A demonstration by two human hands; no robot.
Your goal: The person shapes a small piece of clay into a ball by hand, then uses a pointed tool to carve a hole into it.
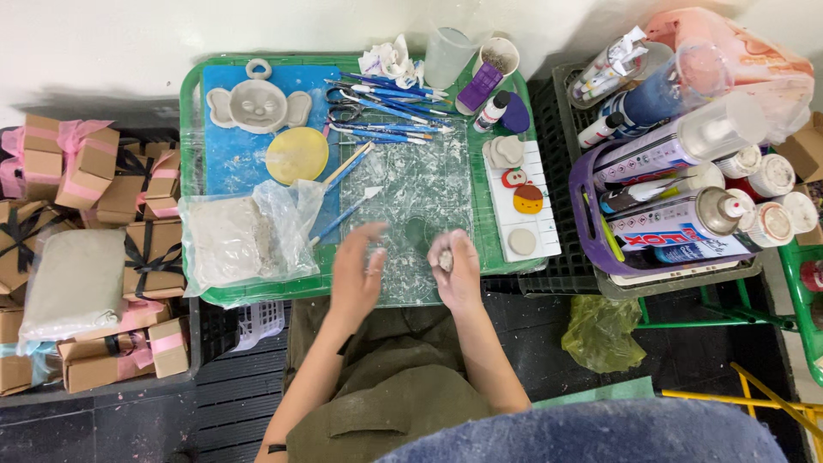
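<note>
Over the green tray point(190, 94), right hand point(457, 270) grip closed on clay lump point(445, 258), left hand point(358, 273) open, empty.

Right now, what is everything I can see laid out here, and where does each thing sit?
Tray: one, green, centre.
Clay face: one, pale grey, tray's upper left, on a blue mat.
Yellow disc: one, below the face.
Modelling tools: several, blue-handled, upper middle.
Plastic bag: one, clear, holding grey clay, tray's lower left.
White tile: one, right side of tray, carrying small painted pieces.
Spray cans: several, in a purple basket, right.
Gift boxes: many, brown with ribbons, left.
Left hand: open, blurred, above the clear board.
Right hand: holding a small grey clay lump.
</note>
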